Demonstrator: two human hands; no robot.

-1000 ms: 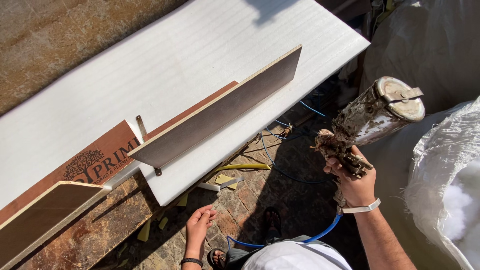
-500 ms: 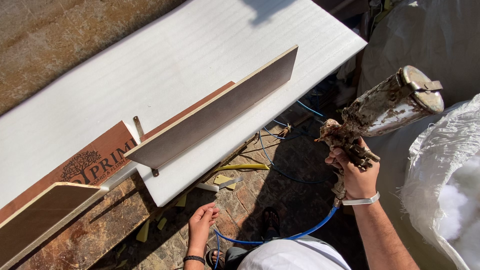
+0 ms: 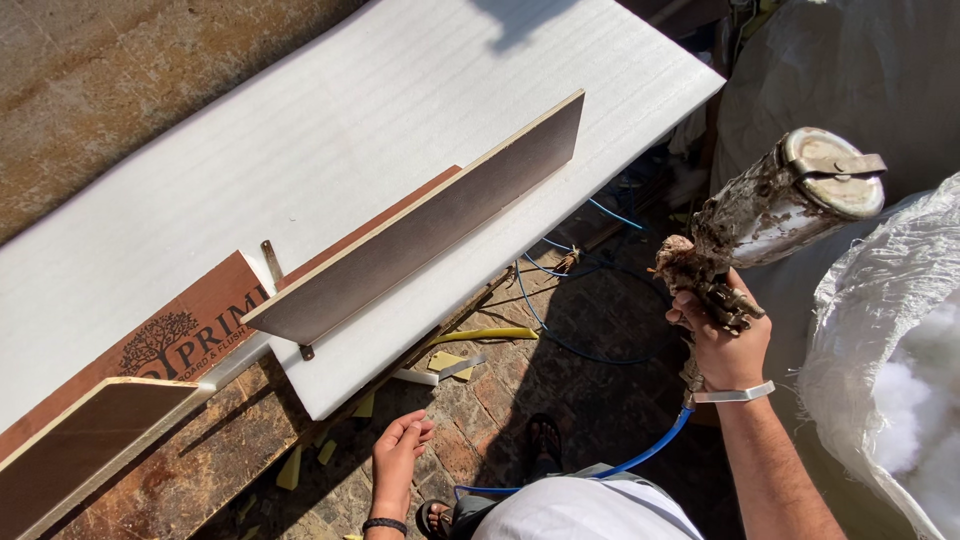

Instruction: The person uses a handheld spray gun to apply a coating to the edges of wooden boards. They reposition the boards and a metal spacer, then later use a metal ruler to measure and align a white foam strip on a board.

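My right hand [image 3: 722, 340] grips the crusted handle of a spray gun [image 3: 770, 215] whose glue-caked metal canister points up and to the right. A blue hose [image 3: 650, 455] runs from the gun down past my wrist, which wears a white band. My left hand [image 3: 398, 455] hangs open and empty, palm up, below the edge of the bench. A brown board [image 3: 430, 235] stands on its long edge across a white foam sheet [image 3: 330, 130] that covers the bench, to the left of the spray gun.
A second brown board [image 3: 80, 450] lies at the lower left on a wooden panel [image 3: 190, 320] with printed markings. Large white sacks [image 3: 880, 340] crowd the right side. Blue hose loops, a yellow strip [image 3: 490, 335] and scraps lie on the brick floor below the bench.
My right hand has tilted the spray gun, so its canister swung further right and slightly up. My left hand stayed low and open near the bench edge.
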